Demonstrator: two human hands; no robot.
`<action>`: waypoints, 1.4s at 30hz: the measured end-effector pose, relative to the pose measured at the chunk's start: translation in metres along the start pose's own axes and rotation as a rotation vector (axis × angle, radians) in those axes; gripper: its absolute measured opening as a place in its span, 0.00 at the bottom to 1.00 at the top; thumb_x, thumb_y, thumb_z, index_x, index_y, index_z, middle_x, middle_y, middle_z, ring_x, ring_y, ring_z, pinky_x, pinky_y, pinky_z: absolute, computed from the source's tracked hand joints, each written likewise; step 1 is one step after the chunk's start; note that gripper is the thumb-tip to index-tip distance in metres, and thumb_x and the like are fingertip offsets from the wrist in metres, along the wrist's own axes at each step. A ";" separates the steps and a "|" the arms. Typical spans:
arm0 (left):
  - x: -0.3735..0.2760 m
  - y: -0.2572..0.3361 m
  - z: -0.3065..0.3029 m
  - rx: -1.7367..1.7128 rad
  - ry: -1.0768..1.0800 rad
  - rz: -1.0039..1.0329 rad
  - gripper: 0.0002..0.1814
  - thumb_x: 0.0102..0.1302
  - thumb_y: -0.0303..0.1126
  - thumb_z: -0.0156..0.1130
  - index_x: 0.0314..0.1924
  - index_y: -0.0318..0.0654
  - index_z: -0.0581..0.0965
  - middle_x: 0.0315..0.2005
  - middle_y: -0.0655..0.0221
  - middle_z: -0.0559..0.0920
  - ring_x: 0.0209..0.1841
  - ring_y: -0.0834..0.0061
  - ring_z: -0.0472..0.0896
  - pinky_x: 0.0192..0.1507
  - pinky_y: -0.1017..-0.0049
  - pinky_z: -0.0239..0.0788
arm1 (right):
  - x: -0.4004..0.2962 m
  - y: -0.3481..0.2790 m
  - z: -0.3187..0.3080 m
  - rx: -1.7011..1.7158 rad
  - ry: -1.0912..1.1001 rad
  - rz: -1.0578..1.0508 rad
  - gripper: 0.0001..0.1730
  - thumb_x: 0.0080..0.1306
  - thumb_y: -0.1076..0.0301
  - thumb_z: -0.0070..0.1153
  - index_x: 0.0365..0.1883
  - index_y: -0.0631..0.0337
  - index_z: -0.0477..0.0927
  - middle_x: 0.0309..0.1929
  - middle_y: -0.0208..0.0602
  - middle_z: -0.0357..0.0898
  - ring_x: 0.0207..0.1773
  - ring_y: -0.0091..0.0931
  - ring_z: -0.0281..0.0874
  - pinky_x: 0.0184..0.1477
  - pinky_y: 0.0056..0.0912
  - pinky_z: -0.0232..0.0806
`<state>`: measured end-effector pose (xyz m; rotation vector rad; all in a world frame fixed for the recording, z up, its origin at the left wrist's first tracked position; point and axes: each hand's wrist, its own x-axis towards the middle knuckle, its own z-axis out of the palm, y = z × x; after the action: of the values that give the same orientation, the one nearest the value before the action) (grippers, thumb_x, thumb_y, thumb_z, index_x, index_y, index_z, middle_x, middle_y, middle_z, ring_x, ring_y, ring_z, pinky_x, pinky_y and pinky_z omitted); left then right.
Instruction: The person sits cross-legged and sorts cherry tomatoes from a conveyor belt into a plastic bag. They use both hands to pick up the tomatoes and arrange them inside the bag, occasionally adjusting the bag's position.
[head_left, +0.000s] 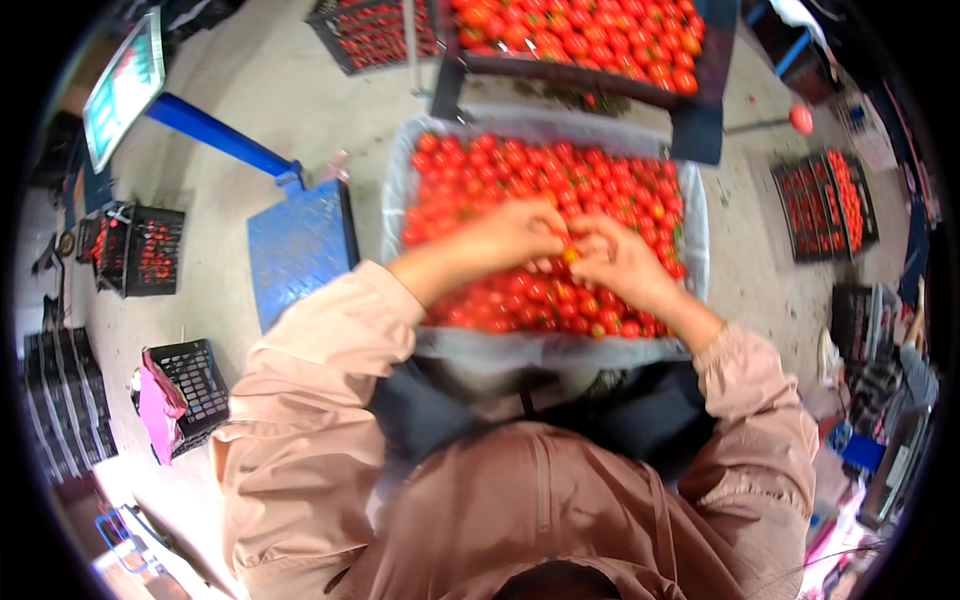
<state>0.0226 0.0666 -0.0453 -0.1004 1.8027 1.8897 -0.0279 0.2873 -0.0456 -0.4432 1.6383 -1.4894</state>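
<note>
My left hand (517, 234) and my right hand (619, 262) meet above a crate (696, 225) lined with translucent plastic. Small red tomatoes (517, 161) fill it, some with green stem ends. Between the fingers of my right hand is a yellowish-orange small tomato (570, 253). The curled fingers of my left hand come close to it, slightly blurred; whether they grip anything is hidden.
Beyond the crate, a dark-framed sloping tray (570, 71) holds more tomatoes. To the left stands a blue platform scale (300, 244) with a lit display (126, 86). Black crates (157, 251) of tomatoes stand on the floor. A person's arm (916, 322) shows at far right.
</note>
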 end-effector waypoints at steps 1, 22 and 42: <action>0.000 0.001 0.003 -0.026 -0.007 -0.026 0.14 0.67 0.34 0.63 0.49 0.35 0.75 0.33 0.65 0.82 0.35 0.75 0.84 0.35 0.76 0.77 | -0.002 -0.001 0.005 -0.068 0.041 -0.028 0.21 0.63 0.78 0.59 0.54 0.65 0.71 0.40 0.34 0.79 0.40 0.21 0.79 0.43 0.24 0.73; -0.161 0.236 -0.101 1.203 1.516 1.845 0.15 0.64 0.26 0.63 0.50 0.31 0.75 0.41 0.58 0.83 0.39 0.72 0.83 0.40 0.76 0.76 | -0.035 -0.068 0.040 -0.927 0.155 -0.965 0.12 0.56 0.76 0.62 0.40 0.65 0.78 0.48 0.41 0.79 0.41 0.35 0.81 0.40 0.34 0.74; -0.075 0.100 -0.090 0.607 0.942 0.441 0.17 0.65 0.32 0.62 0.51 0.31 0.79 0.47 0.58 0.83 0.48 0.66 0.82 0.49 0.70 0.74 | -0.015 -0.054 0.007 -1.011 0.143 -0.976 0.06 0.58 0.76 0.59 0.34 0.64 0.79 0.35 0.40 0.80 0.36 0.39 0.79 0.36 0.39 0.72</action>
<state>0.0192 -0.0399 0.0661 -0.4659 3.1871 1.5465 -0.0290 0.2819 0.0109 -1.9328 2.3795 -1.1580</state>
